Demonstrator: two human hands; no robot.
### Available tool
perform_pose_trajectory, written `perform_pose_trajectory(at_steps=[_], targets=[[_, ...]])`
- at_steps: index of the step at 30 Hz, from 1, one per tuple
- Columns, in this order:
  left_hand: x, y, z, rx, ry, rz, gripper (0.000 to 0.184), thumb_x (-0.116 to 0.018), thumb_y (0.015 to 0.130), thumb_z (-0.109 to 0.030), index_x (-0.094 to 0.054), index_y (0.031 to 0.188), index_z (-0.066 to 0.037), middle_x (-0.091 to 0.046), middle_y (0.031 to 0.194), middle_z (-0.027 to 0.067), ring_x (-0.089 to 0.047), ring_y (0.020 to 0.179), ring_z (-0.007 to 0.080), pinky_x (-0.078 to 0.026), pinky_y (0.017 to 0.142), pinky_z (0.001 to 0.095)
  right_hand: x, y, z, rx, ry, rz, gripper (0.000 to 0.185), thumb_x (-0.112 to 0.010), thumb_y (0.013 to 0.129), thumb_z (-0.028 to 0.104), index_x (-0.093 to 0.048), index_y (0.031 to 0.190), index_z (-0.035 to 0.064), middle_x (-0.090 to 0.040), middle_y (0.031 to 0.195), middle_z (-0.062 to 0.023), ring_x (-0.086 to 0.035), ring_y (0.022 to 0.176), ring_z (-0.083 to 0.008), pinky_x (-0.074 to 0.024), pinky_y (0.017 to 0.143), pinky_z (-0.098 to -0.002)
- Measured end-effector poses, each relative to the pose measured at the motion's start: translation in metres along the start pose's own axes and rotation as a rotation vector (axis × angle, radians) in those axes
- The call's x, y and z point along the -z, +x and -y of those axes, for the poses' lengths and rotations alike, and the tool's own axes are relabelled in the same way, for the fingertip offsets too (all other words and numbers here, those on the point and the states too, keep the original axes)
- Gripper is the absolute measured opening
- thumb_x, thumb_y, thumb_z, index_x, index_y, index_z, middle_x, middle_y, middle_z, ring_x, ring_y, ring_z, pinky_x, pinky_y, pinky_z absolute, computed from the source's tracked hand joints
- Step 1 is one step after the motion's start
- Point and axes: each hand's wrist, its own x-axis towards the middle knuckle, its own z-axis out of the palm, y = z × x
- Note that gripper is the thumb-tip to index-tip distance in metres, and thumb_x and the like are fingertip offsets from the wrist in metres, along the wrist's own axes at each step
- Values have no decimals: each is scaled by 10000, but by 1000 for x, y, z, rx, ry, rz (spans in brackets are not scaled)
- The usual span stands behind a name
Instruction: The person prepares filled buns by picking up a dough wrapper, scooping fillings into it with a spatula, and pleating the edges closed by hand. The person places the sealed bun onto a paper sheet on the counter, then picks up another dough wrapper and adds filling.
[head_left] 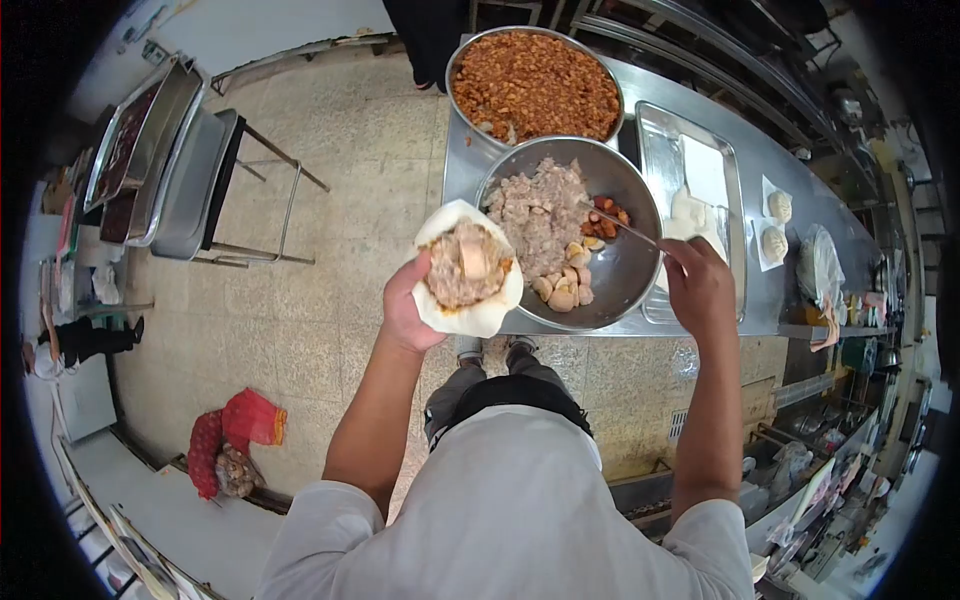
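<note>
My left hand holds up a round white dough wrapper, with my thumb over its edge. Minced meat filling with a pale chunk on top lies in the wrapper. My right hand is closed round the handle of a thin metal utensil; its tip reaches into the large steel bowl, and its head cannot be made out. In that bowl are pale minced meat, reddish-brown chunks and pieces that look like cut egg.
Behind stands a second steel bowl full of reddish-brown chopped filling. On the steel table, right, are a metal tray with white dough and two pleated buns on paper. A rack with trays stands left. Another person's dark-clothed legs show behind.
</note>
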Motion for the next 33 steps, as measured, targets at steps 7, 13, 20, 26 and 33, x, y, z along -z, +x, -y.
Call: perform_pose_trajectory(at_steps=[7, 13, 20, 26, 33], targets=[[-21, -3, 32, 106, -125, 109, 722, -631, 900, -361, -365, 1486, -34, -471, 1461, 202, -470, 1331, 407, -355, 1127, 573, -74, 15, -41, 85, -167, 182, 201, -591, 856, 94, -737, 995, 103, -657, 941, -143, -643, 931, -347, -544, 789, -439], [-79, 10, 92, 257, -218, 181, 771, -650, 876, -402, -352, 1493, -49, -466, 1460, 205, -443, 1351, 413, -341, 1139, 569, -64, -72, -15, -415, 1263, -31, 469, -544, 991, 368, -596, 1307, 24, -609, 1290, -149, -592, 1167, -315, -453, 1004, -433], [-81, 44, 172, 780, 474, 126, 600, -678, 922, -166, -411, 1446, -48, -549, 1365, 108, -559, 1244, 223, -476, 1047, 404, -36, -158, -6, -713, 2425, -29, 846, -336, 955, 707, -349, 1491, 54, -442, 1486, -167, -470, 1340, -343, -370, 1128, -519], [-91, 75, 274, 779, 772, 196, 676, -771, 854, -123, -422, 1428, -48, -548, 1357, 108, -556, 1240, 212, -475, 1047, 403, -31, -190, -88, -764, 2259, -204, 744, -371, 989, 636, -384, 1466, 65, -487, 1442, -148, -505, 1305, -319, -415, 1099, -499], [-120, 108, 375, 754, 507, 34, 562, -649, 941, -122, -408, 1444, -60, -573, 1332, 97, -570, 1226, 225, -447, 1070, 394, 15, -228, -207, -686, 2174, -164, 770, -341, 997, 629, -343, 1484, 32, -455, 1471, -167, -445, 1361, -333, -364, 1137, -503]])
